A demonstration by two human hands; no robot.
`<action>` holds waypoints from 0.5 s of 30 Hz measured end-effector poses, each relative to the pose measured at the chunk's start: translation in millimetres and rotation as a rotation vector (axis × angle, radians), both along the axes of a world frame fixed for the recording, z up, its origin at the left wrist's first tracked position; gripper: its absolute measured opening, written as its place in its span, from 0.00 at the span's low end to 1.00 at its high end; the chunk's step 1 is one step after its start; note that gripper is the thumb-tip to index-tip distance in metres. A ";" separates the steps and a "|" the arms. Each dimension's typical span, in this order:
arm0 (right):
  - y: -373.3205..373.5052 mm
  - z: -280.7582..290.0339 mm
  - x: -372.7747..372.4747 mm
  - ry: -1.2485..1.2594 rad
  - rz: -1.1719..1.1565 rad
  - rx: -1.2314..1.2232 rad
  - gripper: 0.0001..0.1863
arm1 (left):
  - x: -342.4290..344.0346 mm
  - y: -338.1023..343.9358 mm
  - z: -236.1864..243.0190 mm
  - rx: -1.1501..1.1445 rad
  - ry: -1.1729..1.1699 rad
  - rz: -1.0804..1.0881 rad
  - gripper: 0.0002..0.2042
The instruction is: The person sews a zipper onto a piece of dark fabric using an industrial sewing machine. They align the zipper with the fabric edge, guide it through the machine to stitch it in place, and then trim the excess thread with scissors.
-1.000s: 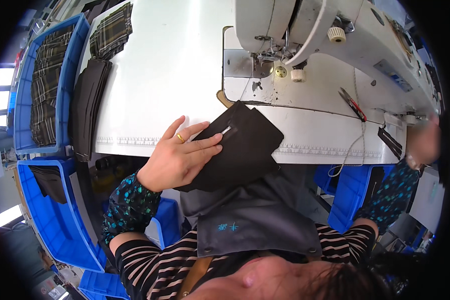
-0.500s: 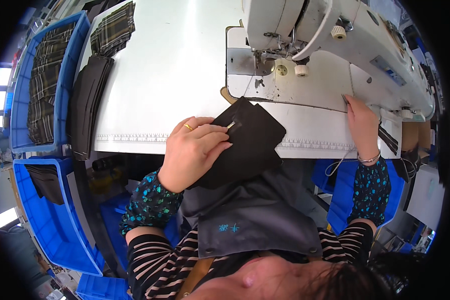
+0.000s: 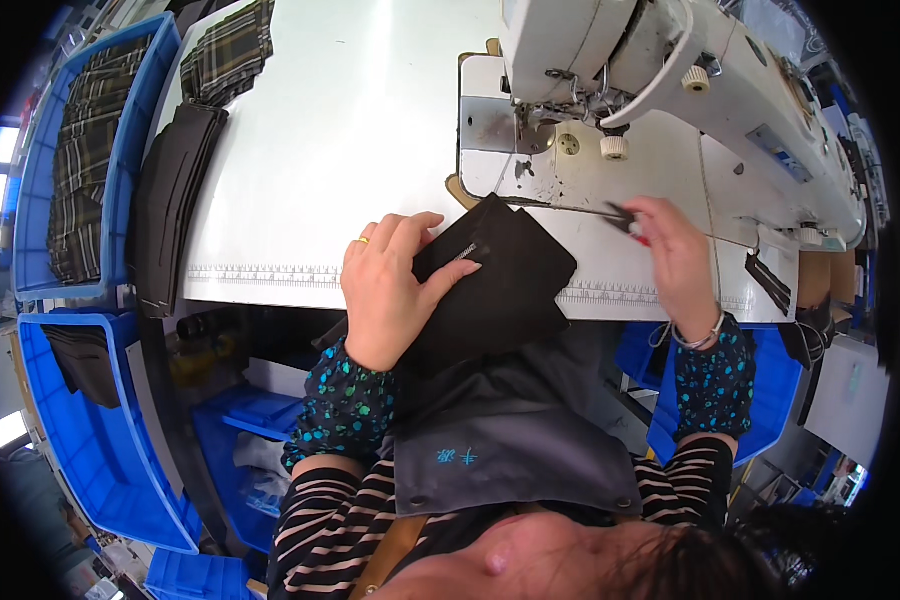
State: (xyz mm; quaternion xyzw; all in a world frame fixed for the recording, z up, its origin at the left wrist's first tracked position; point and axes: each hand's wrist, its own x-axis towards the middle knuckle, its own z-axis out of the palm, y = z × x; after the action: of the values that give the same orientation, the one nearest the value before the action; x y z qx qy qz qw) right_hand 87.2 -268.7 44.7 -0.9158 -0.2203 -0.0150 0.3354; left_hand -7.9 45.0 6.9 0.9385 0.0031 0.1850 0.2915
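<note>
A black fabric piece (image 3: 515,270) with a short metal zipper (image 3: 467,252) set in it lies across the table's front edge and hangs toward my lap. My left hand (image 3: 390,280) holds its left side, thumb lying on the cloth just below the zipper and fingers curled near the upper left edge. To the right of the fabric, my right hand (image 3: 675,255) is closed around small thread snips (image 3: 625,220) with dark blades and a bit of red. Their tips point left, toward a thread near the sewing machine's bed. The snips' handle is mostly hidden in the palm.
A white sewing machine (image 3: 660,90) stands at the back right. Folded black pieces (image 3: 180,205) and plaid pieces (image 3: 228,55) lie on the table's left side. Blue bins (image 3: 120,215) line the left, one filled with plaid cloth. Another blue bin (image 3: 760,400) sits below right.
My right hand has moved left from beside the machine bed, bringing the snips nearer the fabric. My left hand's fingers have lifted and spread from the zipper, with the thumb still on the cloth.
</note>
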 end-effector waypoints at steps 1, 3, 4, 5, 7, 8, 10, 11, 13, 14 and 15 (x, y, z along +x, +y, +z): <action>21.5 3.1 -3.9 0.099 0.037 0.039 0.09 | -0.8 1.1 -0.7 0.003 -0.006 0.010 0.25; 51.7 16.8 -7.3 0.152 0.195 -0.092 0.12 | -1.1 1.7 -0.1 0.003 -0.012 0.022 0.25; 60.4 14.7 -6.3 0.148 0.249 -0.106 0.13 | -1.4 1.8 -0.2 -0.003 -0.017 0.027 0.25; 66.8 9.1 -2.1 0.145 0.301 -0.120 0.14 | -1.0 1.4 -1.0 -0.009 -0.019 0.021 0.25; 77.1 0.6 5.4 0.153 0.365 -0.126 0.14 | -0.6 1.1 -3.5 -0.022 -0.023 0.016 0.25; 81.4 -2.5 8.7 0.165 0.376 -0.118 0.14 | -0.4 0.9 -3.8 -0.022 -0.026 0.015 0.25; 89.0 -3.4 10.9 0.188 0.413 -0.096 0.14 | -0.8 0.5 -3.8 -0.020 -0.031 0.014 0.25; 92.7 -3.2 11.1 0.200 0.437 -0.081 0.13 | -1.2 0.3 -3.4 -0.021 -0.029 0.016 0.25; 96.8 -4.8 10.0 0.196 0.482 -0.051 0.13 | -1.5 -0.1 -2.1 -0.026 -0.025 0.017 0.25; 97.5 -9.1 7.5 0.179 0.502 -0.036 0.13 | -1.3 -0.3 -1.9 -0.025 -0.027 0.015 0.25; 97.6 -13.0 5.9 0.163 0.521 -0.021 0.13 | -1.1 -0.6 -1.8 -0.024 -0.028 0.013 0.25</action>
State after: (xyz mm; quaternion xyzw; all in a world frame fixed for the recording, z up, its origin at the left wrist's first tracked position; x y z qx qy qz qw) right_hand 93.2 -171.0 31.7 -0.8299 -0.4210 0.1480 0.3349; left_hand -9.0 44.4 5.1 0.9322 0.0071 0.2001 0.3016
